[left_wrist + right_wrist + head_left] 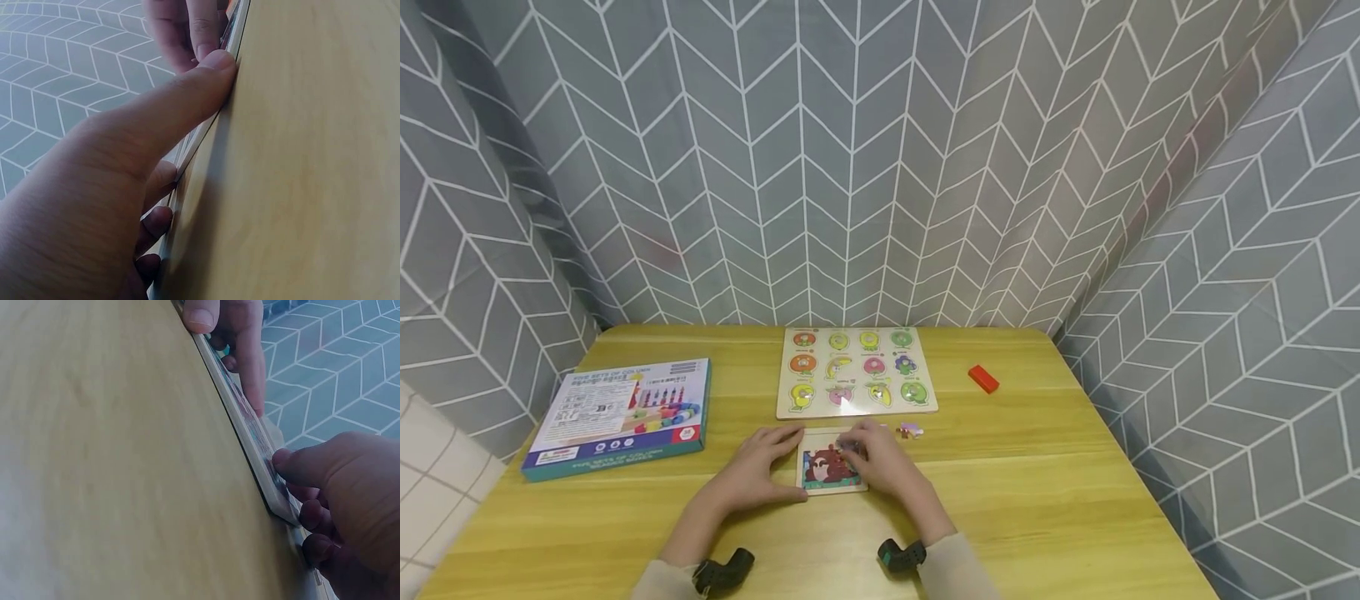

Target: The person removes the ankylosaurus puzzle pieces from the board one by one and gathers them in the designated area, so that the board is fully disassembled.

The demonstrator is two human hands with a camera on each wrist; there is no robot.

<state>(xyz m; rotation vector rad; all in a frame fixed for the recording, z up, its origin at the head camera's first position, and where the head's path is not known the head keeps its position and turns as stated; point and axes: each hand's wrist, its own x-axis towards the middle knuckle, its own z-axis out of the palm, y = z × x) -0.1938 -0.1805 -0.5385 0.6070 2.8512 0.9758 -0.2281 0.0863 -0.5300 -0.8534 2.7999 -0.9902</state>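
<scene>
A small square jigsaw tray (822,436) with a pale wooden rim lies on the table, its lower part filled with a picture of a face with red-brown hair. My left hand (752,468) holds it at the left side, thumb at the near corner and fingers along the far corner. Over the tray's right side, my right hand (886,460) pinches a small dark puzzle piece (847,447), mostly hidden by the fingertips. In the right wrist view, the right thumb (303,464) is right at the tray's edge. Loose puzzle pieces (911,430) lie just beyond the right hand.
Behind the tray lies a wooden fruit puzzle board (857,408). A boxed toy set (617,417) is at the left, and a red block (982,379) sits at the right. Patterned grey curtains (850,167) hang around the wooden table (1037,500).
</scene>
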